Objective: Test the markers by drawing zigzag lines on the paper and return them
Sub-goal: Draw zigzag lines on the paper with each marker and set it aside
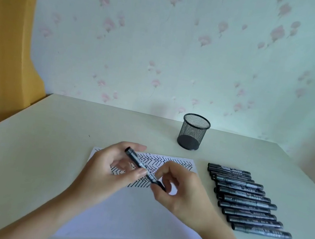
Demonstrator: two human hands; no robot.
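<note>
Head view: the marker (141,168), a slim black barrel with pale print, hangs over the paper (129,212) at centre, slanting ten to four o'clock. Left hand (111,170) pinches mid-barrel, right hand (178,193) pinches the lower end. It looks light, stiff and smooth; take it mid-barrel

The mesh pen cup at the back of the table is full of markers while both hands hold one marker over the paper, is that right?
Not quite. The head view shows the mesh pen cup empty. The left hand and right hand do hold one marker over the paper.
</note>
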